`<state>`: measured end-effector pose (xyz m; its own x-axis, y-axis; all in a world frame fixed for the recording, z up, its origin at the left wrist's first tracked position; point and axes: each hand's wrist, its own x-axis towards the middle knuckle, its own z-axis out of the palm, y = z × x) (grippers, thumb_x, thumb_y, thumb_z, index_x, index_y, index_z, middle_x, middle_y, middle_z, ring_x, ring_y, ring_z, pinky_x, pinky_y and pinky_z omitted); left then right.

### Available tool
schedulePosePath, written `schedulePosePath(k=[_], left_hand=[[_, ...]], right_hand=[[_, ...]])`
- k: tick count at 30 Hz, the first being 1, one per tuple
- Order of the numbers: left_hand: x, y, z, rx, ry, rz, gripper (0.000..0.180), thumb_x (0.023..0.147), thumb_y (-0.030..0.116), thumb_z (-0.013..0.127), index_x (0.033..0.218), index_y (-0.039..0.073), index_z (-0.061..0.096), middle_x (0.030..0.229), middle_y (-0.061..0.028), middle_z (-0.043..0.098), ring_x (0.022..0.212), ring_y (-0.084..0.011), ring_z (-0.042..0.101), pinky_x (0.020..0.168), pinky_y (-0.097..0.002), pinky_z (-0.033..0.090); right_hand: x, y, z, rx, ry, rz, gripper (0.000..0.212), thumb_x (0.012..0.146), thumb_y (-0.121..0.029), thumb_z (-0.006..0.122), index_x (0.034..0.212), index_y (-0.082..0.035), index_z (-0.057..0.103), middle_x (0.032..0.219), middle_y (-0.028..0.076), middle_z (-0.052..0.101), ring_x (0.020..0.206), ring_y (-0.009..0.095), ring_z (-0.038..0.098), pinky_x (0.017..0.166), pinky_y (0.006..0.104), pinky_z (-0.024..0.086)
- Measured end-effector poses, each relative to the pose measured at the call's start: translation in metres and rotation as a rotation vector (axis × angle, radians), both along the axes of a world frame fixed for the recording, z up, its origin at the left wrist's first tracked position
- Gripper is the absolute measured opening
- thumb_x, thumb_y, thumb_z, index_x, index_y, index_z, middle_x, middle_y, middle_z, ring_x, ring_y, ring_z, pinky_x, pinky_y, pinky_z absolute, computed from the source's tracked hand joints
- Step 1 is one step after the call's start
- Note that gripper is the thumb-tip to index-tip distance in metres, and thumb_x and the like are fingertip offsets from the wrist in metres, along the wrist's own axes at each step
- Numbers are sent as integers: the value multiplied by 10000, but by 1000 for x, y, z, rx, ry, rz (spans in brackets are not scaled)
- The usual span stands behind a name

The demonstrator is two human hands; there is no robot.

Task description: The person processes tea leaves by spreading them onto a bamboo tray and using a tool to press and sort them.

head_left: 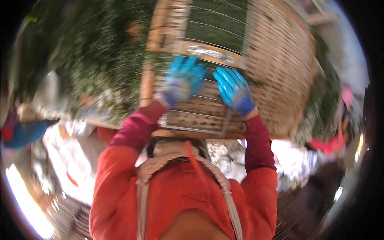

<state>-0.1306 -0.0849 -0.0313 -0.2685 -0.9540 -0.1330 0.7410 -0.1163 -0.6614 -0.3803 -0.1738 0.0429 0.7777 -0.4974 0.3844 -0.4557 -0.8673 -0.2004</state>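
My left hand (182, 80), in a blue-coated glove, lies with its fingers stretched out over dark green plant matter, just below a wooden bar (214, 53) with a shiny metal piece on it. On the other side, my right hand (234, 89) wears the same kind of glove; its fingers are extended and point up and to the left. Both hands are over a metal frame (196, 129) strung with thin crosswise wires, which rests on a woven lattice mat (276, 68). Beyond the bar, dark green matter (216, 24) fills the wired part. Motion blurs the fingertips.
A large heap of dark green stringy plants (100, 52) spreads to the left, with more greens (326, 92) at the mat's right edge. A wooden rail (146, 84) borders the mat on the left. Whitish bags (70, 160) lie at the lower left.
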Motion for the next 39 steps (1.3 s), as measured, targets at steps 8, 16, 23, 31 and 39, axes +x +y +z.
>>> schedulePosePath(k=[8,16,23,31,39], left_hand=[[98,45,10,635,-3429,28,679,885,419,759,1469,155,532,1523,-99,499,1450,-300,400,1231,-477,304],[236,108,-46,908,-2753,124,379,861,90,733,1234,51,677,1274,-154,666,1160,-285,619,1077,-390,488],[299,138,-60,607,-2509,468,348,847,-151,620,1103,41,757,1221,-112,742,1012,-204,715,891,-338,611],[141,45,93,49,-2015,563,336,923,4,687,1252,-60,670,1268,-163,698,1045,-216,700,886,-351,609],[4,-23,54,-507,-3039,714,454,878,-12,733,1321,68,672,1312,-208,663,1264,-355,620,1052,-430,528]], right_hand=[[27,17,-25,-9,165,-110,350,977,-145,645,1299,-13,679,1382,156,645,1244,360,614,1061,460,486],[31,11,-22,2,110,-90,348,927,-146,669,1241,0,706,1327,179,667,1199,369,631,1048,469,484],[25,20,-24,35,83,-120,371,924,-149,673,1278,-42,707,1349,152,665,1237,346,623,1062,460,484],[15,17,-25,46,-77,-69,378,889,-83,706,1263,-35,692,1359,167,648,1220,389,622,1037,478,515],[-26,32,-24,-93,-294,-421,301,876,-38,683,1171,13,715,1321,179,660,1229,385,622,1053,474,509]])
